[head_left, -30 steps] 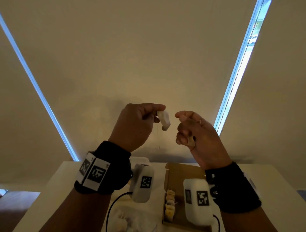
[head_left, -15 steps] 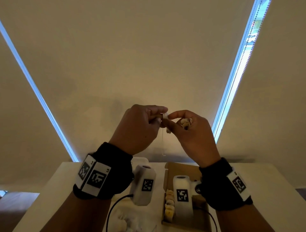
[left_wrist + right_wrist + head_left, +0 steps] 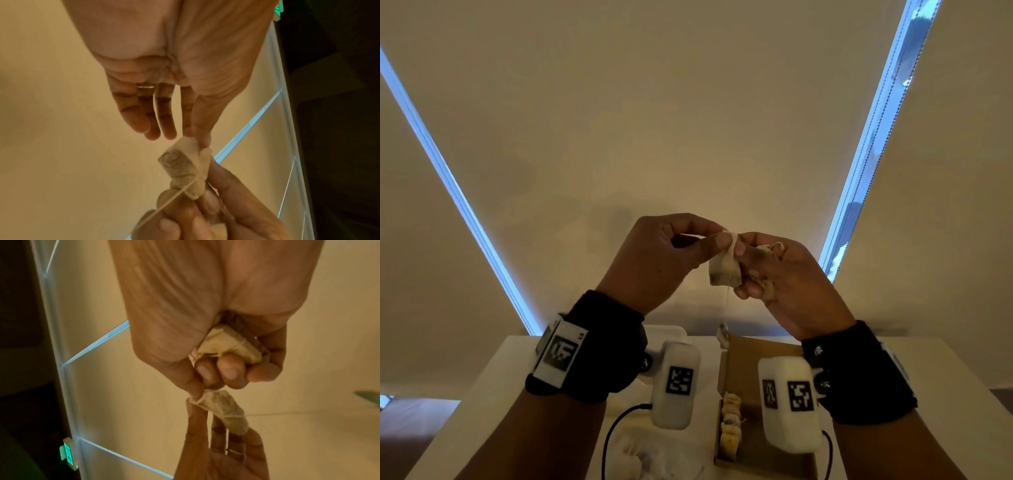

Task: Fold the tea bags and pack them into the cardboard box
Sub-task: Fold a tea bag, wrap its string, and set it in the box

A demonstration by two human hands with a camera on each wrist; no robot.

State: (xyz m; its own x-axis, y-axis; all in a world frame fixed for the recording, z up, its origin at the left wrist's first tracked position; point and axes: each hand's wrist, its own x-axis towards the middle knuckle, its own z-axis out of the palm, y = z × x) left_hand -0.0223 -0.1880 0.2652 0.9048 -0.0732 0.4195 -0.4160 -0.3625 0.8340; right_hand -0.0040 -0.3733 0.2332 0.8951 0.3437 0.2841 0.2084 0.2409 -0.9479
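Observation:
A tea bag [image 3: 724, 270] hangs in the air between my raised hands, its string [image 3: 727, 305] dropping to a small tag [image 3: 722, 330]. My left hand [image 3: 717, 240] pinches the bag's top edge with thumb and forefinger; the other fingers [image 3: 152, 123] stay straight. My right hand [image 3: 738, 245] pinches the same top corner [image 3: 197, 400]. Its other fingers curl round a second, folded tea bag [image 3: 226, 344] in the palm. The cardboard box [image 3: 767, 459] lies open on the table below, with several folded tea bags [image 3: 731, 425] in a row along its left wall.
A pile of loose tea bags [image 3: 647, 462] lies on the white table [image 3: 493, 394] left of the box. A white container [image 3: 667, 334] stands behind my left wrist. Beige blinds [image 3: 688, 120] fill the background.
My hands were apart, the left one holding the tea bag alone. They came together, and both now pinch its top while it hangs lower between them.

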